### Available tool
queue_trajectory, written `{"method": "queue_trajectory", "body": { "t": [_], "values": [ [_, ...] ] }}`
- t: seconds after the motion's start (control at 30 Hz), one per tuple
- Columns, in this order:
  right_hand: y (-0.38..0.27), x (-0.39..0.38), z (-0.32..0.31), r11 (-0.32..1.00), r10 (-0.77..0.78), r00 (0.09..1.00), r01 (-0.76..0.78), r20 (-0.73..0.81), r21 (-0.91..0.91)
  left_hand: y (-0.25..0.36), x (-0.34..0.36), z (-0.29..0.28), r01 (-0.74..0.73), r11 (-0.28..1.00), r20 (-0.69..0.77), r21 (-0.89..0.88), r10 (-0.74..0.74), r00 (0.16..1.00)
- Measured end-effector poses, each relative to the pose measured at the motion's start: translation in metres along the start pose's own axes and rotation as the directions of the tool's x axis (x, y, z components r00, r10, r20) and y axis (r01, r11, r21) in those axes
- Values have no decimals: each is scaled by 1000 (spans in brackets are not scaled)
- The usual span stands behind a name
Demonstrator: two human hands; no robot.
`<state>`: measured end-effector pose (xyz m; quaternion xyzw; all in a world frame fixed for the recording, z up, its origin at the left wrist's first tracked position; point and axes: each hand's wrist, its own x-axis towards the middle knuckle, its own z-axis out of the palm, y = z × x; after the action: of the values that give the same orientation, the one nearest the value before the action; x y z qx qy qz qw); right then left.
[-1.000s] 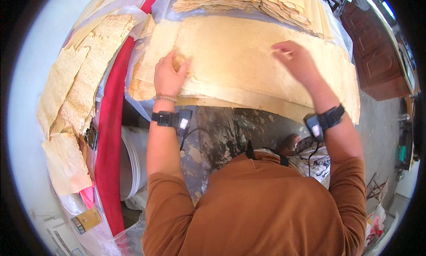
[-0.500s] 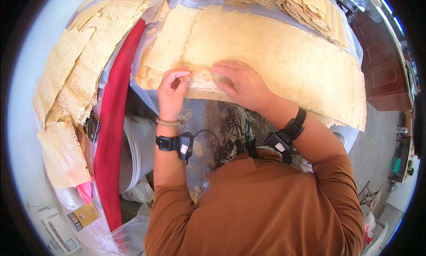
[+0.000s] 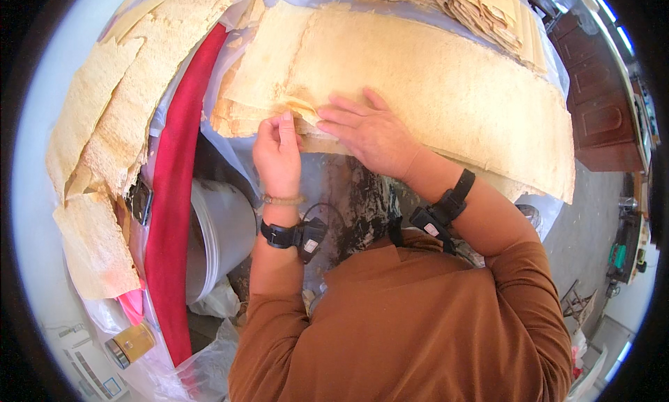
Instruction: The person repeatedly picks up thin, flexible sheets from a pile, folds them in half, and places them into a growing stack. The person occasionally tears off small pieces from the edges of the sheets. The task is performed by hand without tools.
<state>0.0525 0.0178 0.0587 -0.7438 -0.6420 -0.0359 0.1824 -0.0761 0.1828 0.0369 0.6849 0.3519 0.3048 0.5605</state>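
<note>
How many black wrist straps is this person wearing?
2. One black strap sits on the left wrist below a thin beaded bracelet; the other black strap is on the right forearm. Nothing suggests more, though sleeves cover the upper arms.

red cloth [image 3: 173,214] hangs at left | white bucket [image 3: 216,241] just beside it | torn pale sheets [image 3: 104,144] piled far left | folded sheets [image 3: 488,11] stacked top | brown wooden cabinet [image 3: 599,116] right
</note>
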Motion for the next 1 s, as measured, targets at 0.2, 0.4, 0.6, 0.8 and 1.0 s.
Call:
{"method": "queue_trajectory", "body": {
  "t": [0.2,0.4,0.6,0.8,1.0],
  "values": [
    [0,7,1,944,163,979,-120,-118,307,-7,9,9,-35,983,0,178,36,999],
    [-7,36,2,910,393,888,-338,-239,241,1,4,10,-47,961,-44,273,62,997],
    [-1,57,12,839,482,864,-405,-149,364,8,-7,10,-23,907,-47,421,47,998],
    [36,52,27,570,696,682,-335,-224,750,12,-7,10,-102,884,7,457,111,994],
    [47,45,28,474,795,575,-388,-194,791,44,-9,15,-498,329,99,803,749,655]
  ]
}}
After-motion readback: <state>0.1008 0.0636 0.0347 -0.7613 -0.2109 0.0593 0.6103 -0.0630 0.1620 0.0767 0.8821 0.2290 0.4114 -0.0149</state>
